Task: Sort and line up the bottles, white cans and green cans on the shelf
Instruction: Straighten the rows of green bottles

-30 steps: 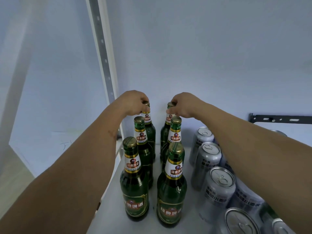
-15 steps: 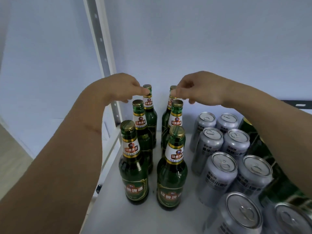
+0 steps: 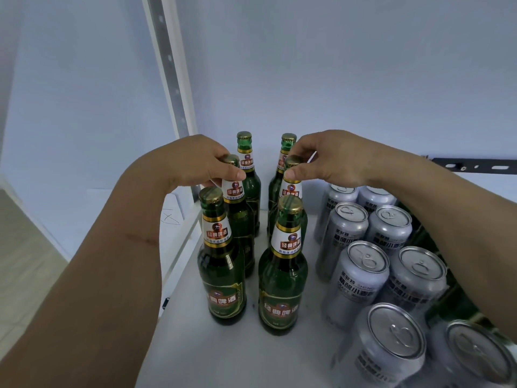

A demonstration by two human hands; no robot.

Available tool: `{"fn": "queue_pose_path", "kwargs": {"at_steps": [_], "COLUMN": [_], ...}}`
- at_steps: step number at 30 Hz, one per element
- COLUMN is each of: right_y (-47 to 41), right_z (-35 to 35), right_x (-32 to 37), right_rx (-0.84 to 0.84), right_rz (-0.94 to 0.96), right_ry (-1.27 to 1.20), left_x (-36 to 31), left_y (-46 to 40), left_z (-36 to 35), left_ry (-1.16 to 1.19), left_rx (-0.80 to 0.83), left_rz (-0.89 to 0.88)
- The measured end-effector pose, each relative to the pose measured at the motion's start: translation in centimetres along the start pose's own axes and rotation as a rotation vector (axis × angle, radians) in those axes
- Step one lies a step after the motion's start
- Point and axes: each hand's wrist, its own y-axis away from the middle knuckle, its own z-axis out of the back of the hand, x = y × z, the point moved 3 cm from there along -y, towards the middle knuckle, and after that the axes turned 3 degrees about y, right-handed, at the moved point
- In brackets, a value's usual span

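Several green glass bottles stand in two columns on the white shelf (image 3: 212,357). My left hand (image 3: 195,161) pinches the neck of the left middle bottle (image 3: 237,219) just under its gold cap. My right hand (image 3: 327,161) pinches the cap of the right middle bottle (image 3: 292,189). The two back bottles (image 3: 247,169) (image 3: 285,152) stand free behind my fingers, and the two front bottles (image 3: 221,270) (image 3: 282,278) stand free nearer me. To the right, white cans (image 3: 358,275) stand in two columns. Green cans (image 3: 436,312) are mostly hidden under my right forearm.
A white slotted upright (image 3: 170,68) rises at the shelf's left rear corner, with the wall close behind the bottles. A black bracket (image 3: 475,166) is fixed to the wall at right. The shelf's left edge (image 3: 181,247) drops off to the floor.
Both hands have let go of the back bottles' caps and come toward me, taking hold of the middle bottles' tops. The view has dipped, showing more cans.
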Motion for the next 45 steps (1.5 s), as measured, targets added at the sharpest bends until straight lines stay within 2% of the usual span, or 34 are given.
{"fn": "queue_pose_path", "kwargs": {"at_steps": [2, 4, 6, 8, 9, 12, 23, 26, 28, 31, 34, 36, 39, 45], "right_y": [0.9, 2.6, 4.5, 5.8, 6.1, 6.2, 7.7, 8.8, 10.1, 12.6, 14.5, 14.9, 14.4, 12.8], "right_z": [0.4, 1.1, 1.1, 0.4, 0.0, -0.6, -0.9, -1.3, -1.7, -3.7, -8.8, -13.2, -18.7, -24.1], "right_x": [0.5, 1.6, 3.0, 4.0, 4.2, 4.5, 4.4, 4.6, 5.2, 6.7, 7.2, 6.9, 5.7, 2.7], "right_rx": [-0.090, -0.175, -0.055, 0.129, 0.168, 0.141, 0.082, 0.078, 0.001, -0.257, -0.560, -0.670, -0.692, -0.541], "right_rz": [0.041, 0.123, 0.181, 0.199, 0.217, 0.246, 0.120, 0.061, 0.028, -0.049, -0.184, -0.282, -0.402, -0.531], "right_ry": [0.055, 0.054, 0.053, 0.088, 0.125, 0.169, 0.145, 0.092, -0.003, -0.262, -0.577, -0.673, -0.718, -0.732], "left_x": [-0.1, -0.3, -0.6, -0.9, -1.0, -0.6, -0.1, 1.4, 3.2, 5.7, 7.4, 8.4, 10.1, 13.4], "left_y": [1.0, 2.7, 5.1, 7.4, 8.4, 9.5, 9.4, 9.5, 9.2, 8.8, 8.9, 9.0, 8.9, 8.2], "left_z": [0.2, 0.6, 0.7, 0.2, -0.2, -1.3, -2.8, -4.4, -6.5, -10.2, -12.5, -13.3, -14.8, -18.3], "left_ry": [-0.019, -0.063, -0.081, -0.047, -0.033, -0.059, 0.033, 0.194, 0.325, 0.454, 0.600, 0.660, 0.729, 0.772], "left_rx": [-0.041, -0.151, -0.254, -0.237, -0.196, -0.138, -0.257, -0.344, -0.348, -0.310, -0.352, -0.376, -0.338, -0.338], "left_rz": [0.019, 0.019, 0.006, 0.003, 0.005, 0.006, -0.024, -0.042, -0.035, -0.030, -0.036, -0.064, -0.102, -0.070]}}
